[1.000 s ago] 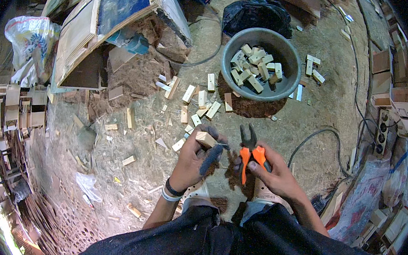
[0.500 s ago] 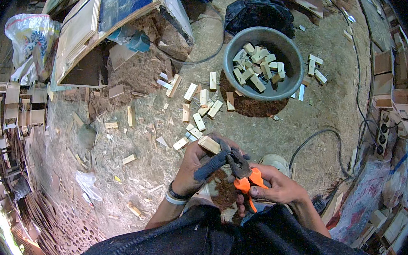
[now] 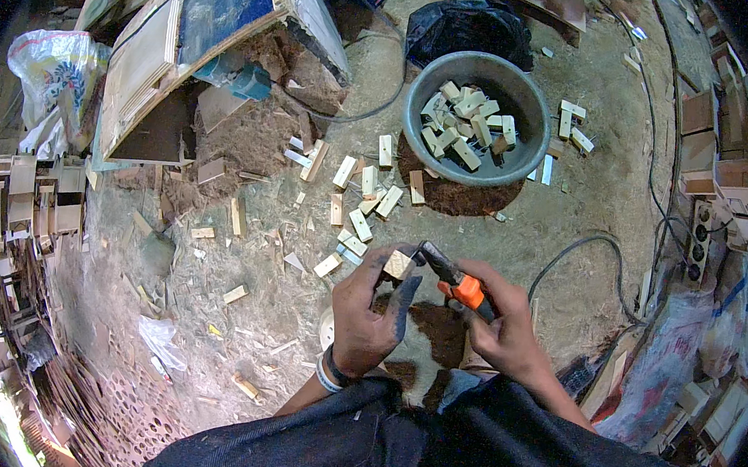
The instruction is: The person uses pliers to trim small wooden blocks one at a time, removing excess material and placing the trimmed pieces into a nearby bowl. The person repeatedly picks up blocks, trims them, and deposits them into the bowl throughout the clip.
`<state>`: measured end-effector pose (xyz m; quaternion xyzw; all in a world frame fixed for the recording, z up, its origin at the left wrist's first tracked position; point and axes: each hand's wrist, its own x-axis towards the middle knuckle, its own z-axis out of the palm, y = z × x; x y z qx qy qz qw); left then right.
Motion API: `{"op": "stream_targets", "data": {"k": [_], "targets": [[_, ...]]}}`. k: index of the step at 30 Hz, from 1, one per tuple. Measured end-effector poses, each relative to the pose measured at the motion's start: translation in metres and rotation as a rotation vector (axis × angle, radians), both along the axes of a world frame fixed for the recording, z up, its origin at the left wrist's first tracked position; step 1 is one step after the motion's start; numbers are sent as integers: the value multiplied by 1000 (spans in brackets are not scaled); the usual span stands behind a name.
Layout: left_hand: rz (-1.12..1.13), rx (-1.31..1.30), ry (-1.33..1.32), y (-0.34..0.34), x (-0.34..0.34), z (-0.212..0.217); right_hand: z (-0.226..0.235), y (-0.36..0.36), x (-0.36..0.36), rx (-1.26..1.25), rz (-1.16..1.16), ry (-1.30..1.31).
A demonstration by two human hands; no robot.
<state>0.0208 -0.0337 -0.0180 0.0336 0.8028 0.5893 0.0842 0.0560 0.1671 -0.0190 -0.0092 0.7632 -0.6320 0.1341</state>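
Note:
My left hand [image 3: 368, 314] grips a small wooden block [image 3: 398, 265] between thumb and fingers, its square end turned up toward me. Dark smudges or finger covers show on those fingers. In my right hand [image 3: 506, 325] is a pair of pliers [image 3: 466, 291] with orange handles and a dark metal head. The head of the pliers meets the block's far right side; whether the jaws clamp anything there I cannot make out. Ahead of my hands lies a scatter of similar pale wood blocks [image 3: 359, 225] on the floor.
A grey basin [image 3: 539, 150] holding several wood blocks stands ahead, with a black plastic bag [image 3: 470, 31] behind it. A wooden box frame [image 3: 175, 52] rests at the far left beside sawdust. A black cable [image 3: 603, 239] curves along the right, near a power strip [image 3: 700, 242].
The block has turned so its end faces up. The pliers have swung round, their head now against the block's far side, and my right hand has closed further around the handles.

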Motion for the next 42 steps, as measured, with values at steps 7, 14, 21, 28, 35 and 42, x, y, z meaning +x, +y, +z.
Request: {"op": "stream_targets", "data": {"k": [7,14,21,28,35,42], "targets": [[32,54,-55,-6,-6,0,-5,3,5,100,73,103],[86,142,-84,-3,-1,-3,-16,-6,10,82,-50,1],[-61,-144,283,2,-4,-6,-4,-13,5,98,-20,-17],[-87,-285,413,5,-6,-6,-4,-13,4,126,3,33],[-114,-278,406,7,0,-6,-5,-15,3,143,-9,-71],[-93,-265,460,10,-1,-8,-14,-14,2,185,-29,25]]}}
